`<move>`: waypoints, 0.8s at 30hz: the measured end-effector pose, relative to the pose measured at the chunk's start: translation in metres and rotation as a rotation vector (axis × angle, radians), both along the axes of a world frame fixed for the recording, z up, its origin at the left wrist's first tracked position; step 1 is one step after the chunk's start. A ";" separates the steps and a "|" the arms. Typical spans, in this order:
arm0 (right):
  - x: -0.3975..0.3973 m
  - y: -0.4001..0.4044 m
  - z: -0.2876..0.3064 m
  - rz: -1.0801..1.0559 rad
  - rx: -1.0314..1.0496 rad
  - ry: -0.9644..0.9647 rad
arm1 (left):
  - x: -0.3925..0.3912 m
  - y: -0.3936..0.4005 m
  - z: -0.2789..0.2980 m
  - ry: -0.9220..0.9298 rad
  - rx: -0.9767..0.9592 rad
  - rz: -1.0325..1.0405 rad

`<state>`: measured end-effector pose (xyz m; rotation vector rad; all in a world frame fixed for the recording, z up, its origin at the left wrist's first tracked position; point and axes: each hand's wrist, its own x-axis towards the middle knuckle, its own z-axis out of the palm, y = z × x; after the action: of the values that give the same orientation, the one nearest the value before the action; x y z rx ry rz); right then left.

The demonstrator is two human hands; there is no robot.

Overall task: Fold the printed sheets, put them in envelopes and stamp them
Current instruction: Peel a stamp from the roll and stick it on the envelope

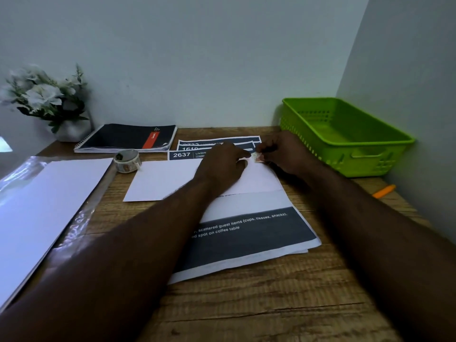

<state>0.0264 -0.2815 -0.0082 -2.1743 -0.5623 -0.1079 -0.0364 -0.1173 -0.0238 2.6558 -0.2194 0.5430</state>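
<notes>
Against grey walls, wooden desk (246, 304).

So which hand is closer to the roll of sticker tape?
Left. The left hand rests on the envelope, just right of the tape roll. The right hand pinches a stamp farther right.

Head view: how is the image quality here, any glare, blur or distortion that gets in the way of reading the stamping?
Head view: dim, bluish light; glare streaks on the plastic sleeve at left; the flowers are soft and smeared; wide-angle bending at the edges. The stamp between left hand and right hand is small and slightly blurred, its design unreadable; the printed sheets stay legible.
</notes>
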 end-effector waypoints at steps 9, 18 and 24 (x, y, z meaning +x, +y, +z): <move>-0.008 0.004 0.007 -0.028 -0.167 -0.122 | 0.000 -0.002 0.001 0.006 0.124 -0.064; -0.007 0.008 0.011 -0.064 -0.364 -0.201 | 0.000 -0.002 0.001 0.039 0.174 -0.063; -0.009 0.015 0.015 -0.043 -0.599 -0.251 | -0.002 -0.004 0.003 0.058 0.188 -0.061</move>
<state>0.0170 -0.2662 0.0069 -2.7785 -0.7622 -0.2659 -0.0389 -0.1214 -0.0204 2.8310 -0.3484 0.4443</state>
